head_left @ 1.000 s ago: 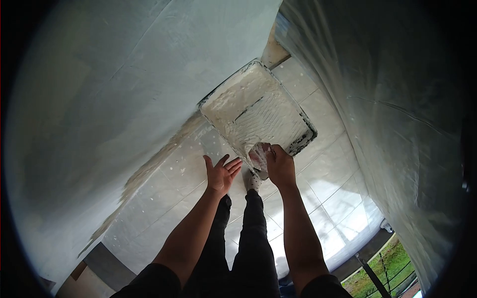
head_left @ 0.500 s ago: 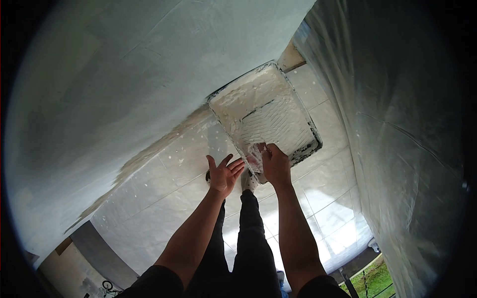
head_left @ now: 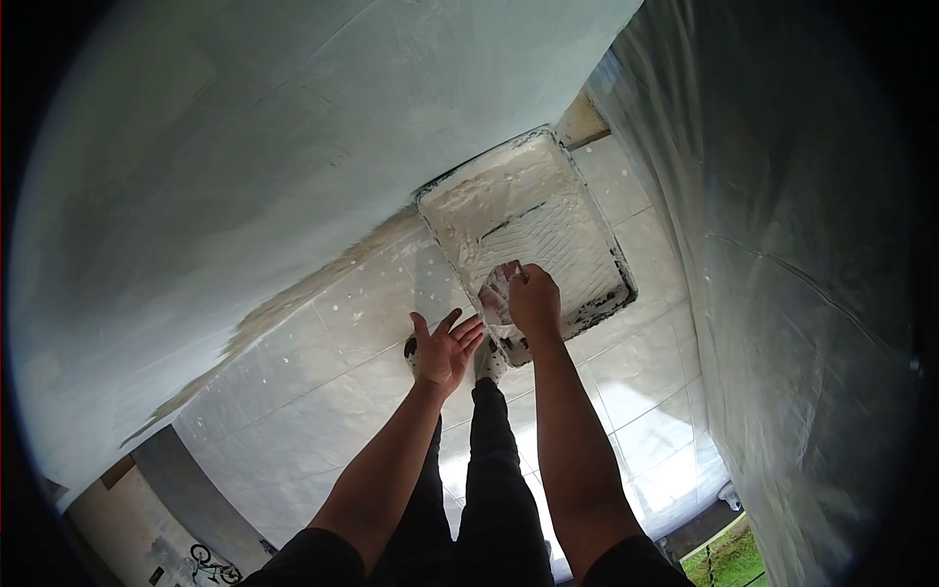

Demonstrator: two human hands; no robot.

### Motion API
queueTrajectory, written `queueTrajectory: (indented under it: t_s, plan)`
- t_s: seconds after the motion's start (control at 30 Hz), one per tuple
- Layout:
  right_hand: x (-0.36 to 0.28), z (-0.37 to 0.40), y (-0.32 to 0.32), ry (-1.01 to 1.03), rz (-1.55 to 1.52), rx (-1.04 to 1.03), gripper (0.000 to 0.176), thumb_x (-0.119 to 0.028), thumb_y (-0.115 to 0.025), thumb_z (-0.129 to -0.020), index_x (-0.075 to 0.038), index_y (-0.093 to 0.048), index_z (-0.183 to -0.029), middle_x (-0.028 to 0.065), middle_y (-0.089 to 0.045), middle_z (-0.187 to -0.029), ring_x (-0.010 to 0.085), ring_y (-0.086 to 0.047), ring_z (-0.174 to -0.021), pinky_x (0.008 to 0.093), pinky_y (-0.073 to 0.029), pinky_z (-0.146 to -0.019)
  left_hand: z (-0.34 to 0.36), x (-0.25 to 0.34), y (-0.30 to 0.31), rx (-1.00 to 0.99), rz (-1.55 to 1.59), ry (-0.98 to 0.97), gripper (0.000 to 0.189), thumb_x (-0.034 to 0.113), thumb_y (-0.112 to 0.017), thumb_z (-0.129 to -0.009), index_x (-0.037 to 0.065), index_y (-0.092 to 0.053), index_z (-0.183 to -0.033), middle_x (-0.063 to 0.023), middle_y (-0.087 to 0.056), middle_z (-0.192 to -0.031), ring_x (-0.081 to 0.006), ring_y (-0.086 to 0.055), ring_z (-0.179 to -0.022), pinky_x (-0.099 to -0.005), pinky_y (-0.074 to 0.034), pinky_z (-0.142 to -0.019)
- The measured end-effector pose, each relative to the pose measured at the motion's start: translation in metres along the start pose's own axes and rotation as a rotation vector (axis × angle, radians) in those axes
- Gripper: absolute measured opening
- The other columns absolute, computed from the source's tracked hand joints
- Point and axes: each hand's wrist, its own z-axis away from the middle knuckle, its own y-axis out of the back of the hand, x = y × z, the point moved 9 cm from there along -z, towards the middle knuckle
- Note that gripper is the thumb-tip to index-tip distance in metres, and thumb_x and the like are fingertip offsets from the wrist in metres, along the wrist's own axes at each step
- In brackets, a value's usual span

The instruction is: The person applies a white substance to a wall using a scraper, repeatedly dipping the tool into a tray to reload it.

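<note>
My right hand (head_left: 538, 301) grips a smeared cup (head_left: 497, 295) (it looks like one, anyway), now slightly farther in over the tray (head_left: 599, 307), which seems to keep drips inside. My left hand (head_left: 446, 354), spread and empty, hangs beside the tray's near end.

Head cam, fwd/down twd tray (head_left: 607, 305)

Right hand (head_left: 536, 305) grips a smeared tool (head_left: 497, 292) over the tray (head_left: 599, 310); left hand (head_left: 446, 356) spread nearby.
</note>
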Motion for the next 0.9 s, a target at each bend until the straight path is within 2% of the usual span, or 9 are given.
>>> queueTrajectory:
  t_s: [0.2, 0.3, 0.37, 0.4, 0.47, 0.53, 0.67, 0.8, 0.9]
  plan:
    - [0.012, -0.024, -0.015, -0.035, -0.041, -0.044, 0.031, -0.026, -0.051, -0.093, 0.001, -0.068, -0.095, 0.0265, -0.068, -0.099, 0.0443, -0.065, -0.097, 0.0511, -0.05, -0.085, 0.001, 0.0, -0.001, -0.001, -0.042, -0.019, 0.113, 0.089, -0.031, -0.083, -0.002, -0.026, -0.15, -0.0243, -0.052, -0.133, -0.0356, -0.046, -0.131, -0.0442, -0.028, -0.118]
    - [0.018, -0.038, -0.021, 0.035, -0.067, -0.069, 0.03, -0.025, -0.055, -0.09, 0.002, -0.068, -0.096, 0.0265, -0.068, -0.095, 0.0434, -0.066, -0.089, 0.0494, -0.051, -0.08, -0.001, 0.001, 0.0, 0.02, -0.077, -0.008, 0.115, 0.089, -0.03, -0.083, -0.002, -0.021, -0.153, -0.0254, -0.051, -0.137, -0.0357, -0.045, -0.133, -0.044, -0.028, -0.118]
    - [0.038, -0.043, -0.036, -0.02, -0.304, -0.247, 0.027, -0.022, -0.06, -0.088, 0.004, -0.068, -0.095, 0.0199, -0.069, -0.086, 0.033, -0.066, -0.08, 0.0427, -0.051, -0.074, -0.001, 0.004, 0.0, 0.025, -0.115, -0.008, 0.116, 0.089, -0.029, -0.083, -0.002, -0.018, -0.154, -0.0262, -0.05, -0.139, -0.0359, -0.044, -0.134, -0.0438, -0.027, -0.118]
    - [0.045, -0.043, -0.033, -0.011, -0.308, -0.241, 0.027, -0.022, -0.06, -0.088, 0.004, -0.068, -0.095, 0.0199, -0.069, -0.086, 0.033, -0.066, -0.08, 0.0427, -0.051, -0.074, 0.0, 0.006, 0.001, 0.037, -0.154, -0.004, 0.117, 0.089, -0.029, -0.083, -0.002, -0.015, -0.155, -0.027, -0.049, -0.14, -0.036, -0.044, -0.136, -0.0436, -0.027, -0.118]
    - [0.058, -0.024, -0.039, -0.194, -0.914, -0.425, 0.023, -0.017, -0.063, -0.089, 0.004, -0.067, -0.097, 0.0103, -0.068, -0.085, 0.0199, -0.064, -0.077, 0.0337, -0.049, -0.069, 0.007, 0.016, 0.004, 0.056, -0.184, -0.025, 0.117, 0.089, -0.028, -0.083, -0.002, -0.014, -0.155, -0.0276, -0.049, -0.141, -0.0361, -0.044, -0.136, -0.0435, -0.026, -0.118]
    - [0.053, 0.002, -0.024, -0.253, -1.145, -0.519, 0.02, -0.012, -0.061, -0.093, 0.003, -0.064, -0.106, 0.0054, -0.067, -0.093, 0.0141, -0.065, -0.082, 0.0289, -0.05, -0.073, 0.018, 0.029, 0.0, 0.059, -0.214, -0.053, 0.116, 0.089, -0.027, -0.084, -0.002, -0.014, -0.155, -0.0282, -0.048, -0.142, -0.0362, -0.043, -0.137, -0.0433, -0.025, -0.119]
    - [0.008, 0.07, 0.038, -0.14, -1.423, -0.534, 0.025, -0.012, -0.058, -0.098, 0.0, -0.058, -0.119, 0.0065, -0.066, -0.102, 0.0155, -0.066, -0.088, 0.0336, -0.055, -0.079, 0.073, 0.056, -0.024, 0.007, -0.294, -0.104, 0.113, 0.087, -0.023, -0.086, -0.001, -0.013, -0.156, -0.029, -0.046, -0.145, -0.0365, -0.041, -0.139, -0.0444, -0.023, -0.12]
    - [-0.028, 0.139, 0.092, -0.065, -1.388, -0.541, 0.031, -0.016, -0.057, -0.099, -0.008, -0.052, -0.129, 0.0084, -0.065, -0.107, 0.0208, -0.068, -0.092, 0.0366, -0.061, -0.068, 0.149, 0.081, -0.071, -0.094, -0.342, -0.213, 0.107, 0.083, -0.02, -0.089, -0.002, -0.016, -0.155, -0.029, -0.051, -0.14, -0.0377, -0.045, -0.135, -0.0465, -0.025, -0.119]
    - [-0.074, 0.186, 0.129, 0.076, -1.488, -0.664, 0.035, -0.006, -0.053, -0.098, -0.007, -0.049, -0.132, 0.0144, -0.062, -0.119, 0.0319, -0.066, -0.107, 0.0497, -0.062, -0.082, 0.207, 0.097, -0.103, -0.137, -0.291, -0.263, 0.103, 0.08, -0.013, -0.092, -0.002, -0.018, -0.154, -0.0325, -0.046, -0.143, -0.0398, -0.042, -0.139, -0.0471, -0.025, -0.119]
